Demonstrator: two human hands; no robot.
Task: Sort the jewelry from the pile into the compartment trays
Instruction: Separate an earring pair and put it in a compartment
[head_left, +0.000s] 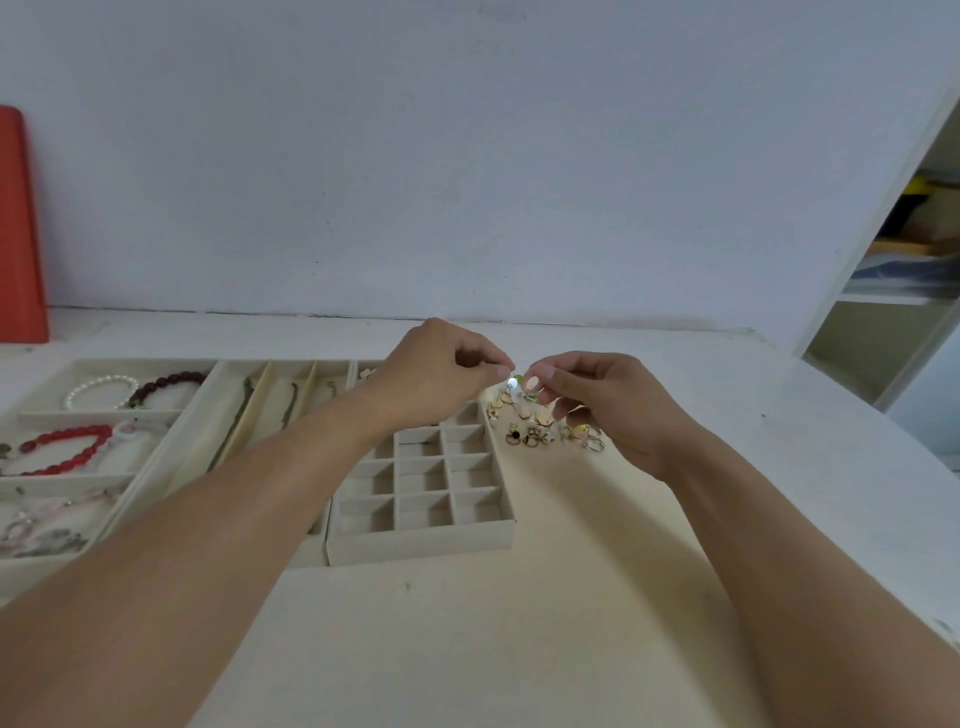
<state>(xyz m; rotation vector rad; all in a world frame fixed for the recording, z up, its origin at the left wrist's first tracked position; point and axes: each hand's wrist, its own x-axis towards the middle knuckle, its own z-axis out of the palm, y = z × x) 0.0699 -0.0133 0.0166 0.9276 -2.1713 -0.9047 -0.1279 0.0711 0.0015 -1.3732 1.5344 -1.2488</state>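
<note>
We have both hands raised over the far end of the pile — left hand (441, 371) and right hand (602, 400) meet fingertip to fingertip, each pinching a small pale-and-green piece (515, 383), likely an earring, held just above the table (519, 623). Whether it is one item or two tangled together, we cannot tell.

Progress, as we judge it: well under way on the large items. The wide tray (78, 488) at left holds a pearl bracelet (98, 391), a dark bead bracelet (166, 387), a red bead bracelet (67, 449) and some pale pieces nearer us. The long-slot tray (260, 415) carries thin chains. The grid tray (426, 551) — many small cells — looks empty in every cell we can see; one small pale object sits at its far left corner.

Left to do: the pile of small jewelry (545, 428), rings and earrings, just right of the grid tray.

Hard to read: our left forearm covers the grid's left column and part of the long-slot tray; pile items are too small to name singly; the wide tray runs off the left edge.
</note>
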